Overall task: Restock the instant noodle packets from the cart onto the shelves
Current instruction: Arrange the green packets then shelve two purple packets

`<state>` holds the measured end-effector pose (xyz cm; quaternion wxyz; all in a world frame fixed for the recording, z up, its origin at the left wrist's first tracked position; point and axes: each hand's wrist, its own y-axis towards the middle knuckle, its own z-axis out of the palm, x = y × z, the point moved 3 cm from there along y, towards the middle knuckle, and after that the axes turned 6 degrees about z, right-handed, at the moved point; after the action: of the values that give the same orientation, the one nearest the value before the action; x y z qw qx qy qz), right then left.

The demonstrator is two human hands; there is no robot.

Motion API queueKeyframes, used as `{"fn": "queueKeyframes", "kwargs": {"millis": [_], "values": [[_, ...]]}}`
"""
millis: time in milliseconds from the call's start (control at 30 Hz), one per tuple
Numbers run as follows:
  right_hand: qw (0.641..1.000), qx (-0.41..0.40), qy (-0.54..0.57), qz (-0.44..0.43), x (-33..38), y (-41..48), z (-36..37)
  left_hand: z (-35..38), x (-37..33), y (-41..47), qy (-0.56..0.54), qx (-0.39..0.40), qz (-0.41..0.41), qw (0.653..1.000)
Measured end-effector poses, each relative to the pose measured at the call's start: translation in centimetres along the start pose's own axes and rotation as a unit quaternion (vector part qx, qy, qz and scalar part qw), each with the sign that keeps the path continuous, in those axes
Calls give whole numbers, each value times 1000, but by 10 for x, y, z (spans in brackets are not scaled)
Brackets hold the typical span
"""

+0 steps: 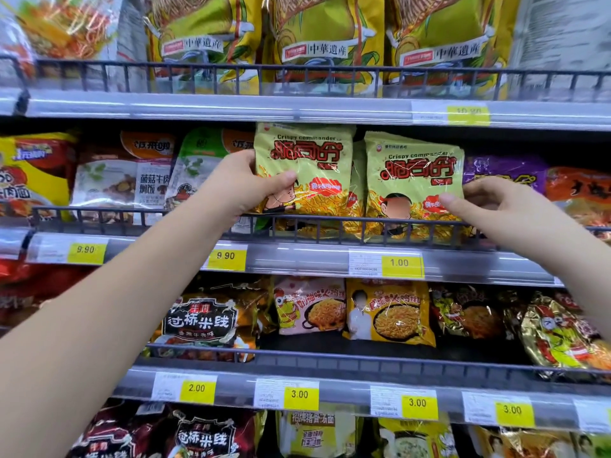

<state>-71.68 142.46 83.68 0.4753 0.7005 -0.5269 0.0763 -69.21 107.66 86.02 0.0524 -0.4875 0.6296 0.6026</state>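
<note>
1. Now, my left hand [256,183] pinches the left green packet [304,170] at its left edge, thumb across the front, fingers hidden behind; the packet stands upright on the middle shelf behind the wire rail [330,223]; if I let go before its base settles, I judge it could tip forward over that rail.
2. My right hand [489,206] presses its thumb on the right green packet [415,186] near the right edge, fingers curled beside it; whether they grip the back I cannot tell; a hard push could crush the crisp noodles inside, or shove the purple packet [502,173] just beside it askew.
3. The two green packets stand nearly touching; squeezing them together could buckle the one half hidden between them.
4. The cart is out of view; reaching back blind could unsettle this row.
</note>
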Motion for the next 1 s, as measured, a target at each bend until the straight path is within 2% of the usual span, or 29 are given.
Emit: {"fn": "queueKeyframes", "kwargs": {"millis": [67,200,400,800,1000], "values": [[1000,1,-2,1,0,-1,0,2,-3,-6,99,-8,39,994],[1000,-5,-6,-3,-1,-1,0,7,-8,-10,212,8,58,976],[1000,-13,-22,1,-2,2,2,12,-10,-6,284,13,68,956],[995,-67,-71,6,2,0,-3,-5,-13,-20,264,-23,68,962],[986,-146,-38,-66,12,-24,-5,-15,-19,-49,186,-58,107,975]]}}
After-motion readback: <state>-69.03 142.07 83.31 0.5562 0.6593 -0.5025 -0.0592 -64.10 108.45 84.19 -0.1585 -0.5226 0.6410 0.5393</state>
